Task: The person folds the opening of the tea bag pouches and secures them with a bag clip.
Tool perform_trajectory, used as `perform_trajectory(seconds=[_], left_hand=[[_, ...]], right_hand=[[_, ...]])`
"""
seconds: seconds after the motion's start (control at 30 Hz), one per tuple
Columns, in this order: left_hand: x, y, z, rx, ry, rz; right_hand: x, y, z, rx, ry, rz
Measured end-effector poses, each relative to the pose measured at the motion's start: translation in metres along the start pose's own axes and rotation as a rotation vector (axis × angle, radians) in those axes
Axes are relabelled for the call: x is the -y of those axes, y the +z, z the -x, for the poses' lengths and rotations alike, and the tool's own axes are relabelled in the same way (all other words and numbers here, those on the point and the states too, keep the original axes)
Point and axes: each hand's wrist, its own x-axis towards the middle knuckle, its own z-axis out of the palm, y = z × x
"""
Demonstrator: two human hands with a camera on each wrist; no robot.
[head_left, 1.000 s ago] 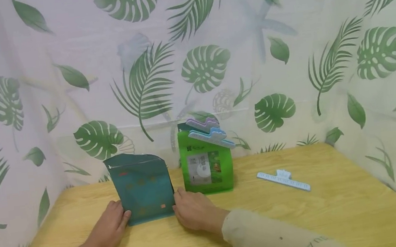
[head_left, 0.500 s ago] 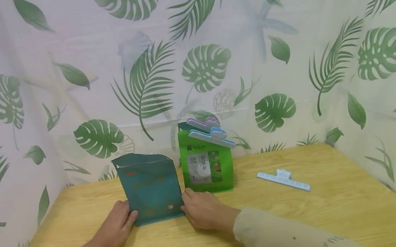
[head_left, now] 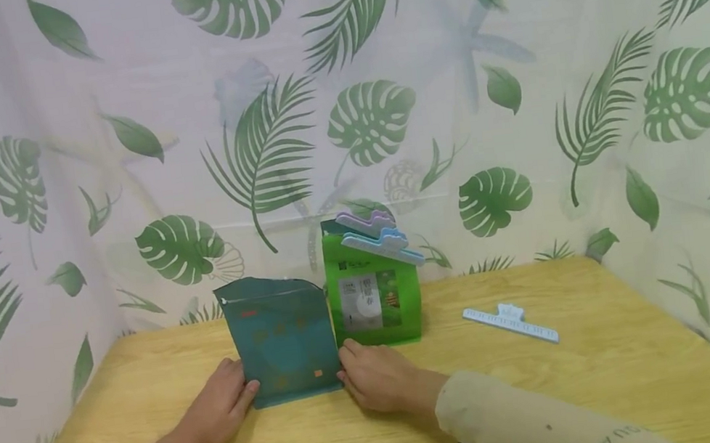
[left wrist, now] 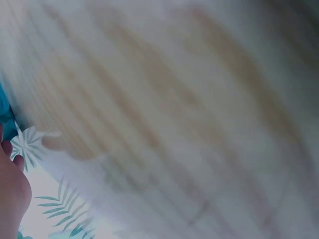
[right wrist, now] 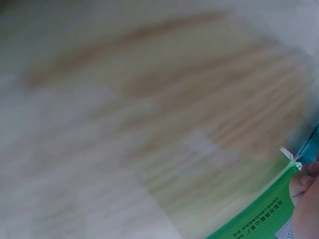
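A dark teal pouch (head_left: 286, 342) stands upright on the wooden table, its top edge unclipped and slanting down to the right. My left hand (head_left: 221, 406) holds its lower left edge, thumb at the front. At the lower right edge, my right hand (head_left: 381, 381) grips the same pouch; some of its fingers are hidden. Just behind that hand stands a bright green pouch (head_left: 408, 310) with a blue clip (head_left: 384, 247) across its top. Another teal pouch (head_left: 331, 228) shows behind the green one, under a purple clip (head_left: 364, 221).
A loose light blue sealing clip (head_left: 511, 325) lies on the table (head_left: 610, 382) to the right. Leaf-patterned cloth (head_left: 515, 123) hangs behind and at both sides. The right wrist view catches the green pouch (right wrist: 254, 219) beside the hand.
Both hands have slid the front teal pouch to the right and slightly nearer to me. It now stands close beside the green pouch, which has stayed in place.
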Motion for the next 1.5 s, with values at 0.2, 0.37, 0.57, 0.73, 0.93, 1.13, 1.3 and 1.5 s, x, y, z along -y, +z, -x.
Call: perform_trajectory(seconds=[0.2, 0.37, 0.57, 0.73, 0.93, 1.13, 1.3, 1.5], left_hand=[[-0.002, 0.000, 0.003, 0.005, -0.011, 0.018], [-0.007, 0.005, 0.002, 0.014, -0.046, -0.008], [-0.015, 0.011, -0.006, 0.024, 0.015, -0.112], [-0.021, 0.015, -0.012, 0.025, 0.026, -0.148], [-0.026, 0.024, -0.019, 0.027, 0.059, -0.171], [-0.032, 0.032, -0.027, 0.007, 0.108, -0.174], [-0.037, 0.038, -0.033, 0.034, 0.095, -0.190], [-0.045, 0.042, -0.038, 0.049, 0.096, -0.190]], right_hand=[[-0.001, -0.004, 0.003, 0.009, -0.058, 0.015], [-0.008, -0.003, 0.007, 0.010, -0.084, 0.034], [-0.016, -0.004, 0.016, 0.009, -0.075, 0.025], [-0.022, -0.004, 0.023, 0.010, -0.084, 0.047], [-0.029, -0.007, 0.033, -0.025, -0.102, 0.056], [-0.041, -0.005, 0.042, -0.040, -0.098, 0.031], [-0.048, -0.006, 0.050, -0.048, -0.095, 0.037], [-0.055, -0.008, 0.058, -0.069, -0.106, 0.051]])
